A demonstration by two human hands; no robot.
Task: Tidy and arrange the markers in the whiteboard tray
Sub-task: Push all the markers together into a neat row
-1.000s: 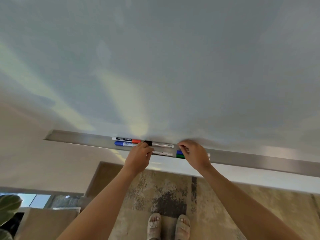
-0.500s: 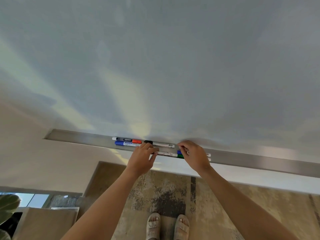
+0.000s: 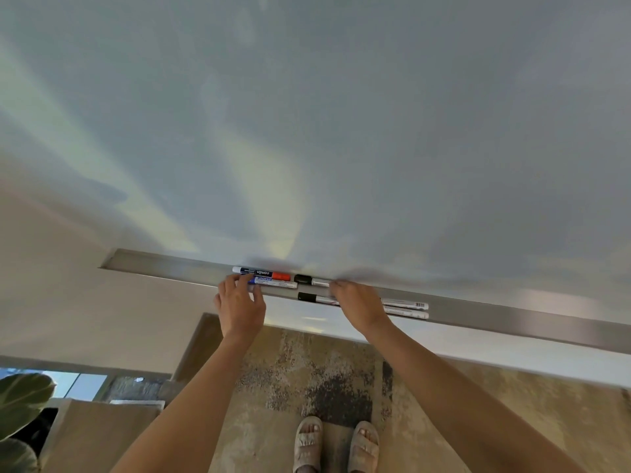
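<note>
The metal whiteboard tray (image 3: 512, 314) runs below the board. A red-capped marker (image 3: 263, 273) lies at the back, a blue marker (image 3: 276, 283) just in front of it. My left hand (image 3: 240, 303) touches the blue marker's left end with its fingertips. Two black-capped markers lie to the right, one at the back (image 3: 305, 279) and one at the front (image 3: 307, 297). My right hand (image 3: 360, 307) lies over their barrels and hides what is under it. Two white marker barrels (image 3: 406, 308) stick out to the right of that hand.
The whiteboard (image 3: 341, 131) fills the upper view. Below the tray are a patterned rug (image 3: 307, 380) and my sandalled feet (image 3: 336, 442). A plant leaf (image 3: 20, 401) and a beige box (image 3: 95, 435) sit at the lower left.
My left hand moved left from the black-capped marker to the blue marker's left end. My right hand slid left over the markers, so the white barrels now show to its right.
</note>
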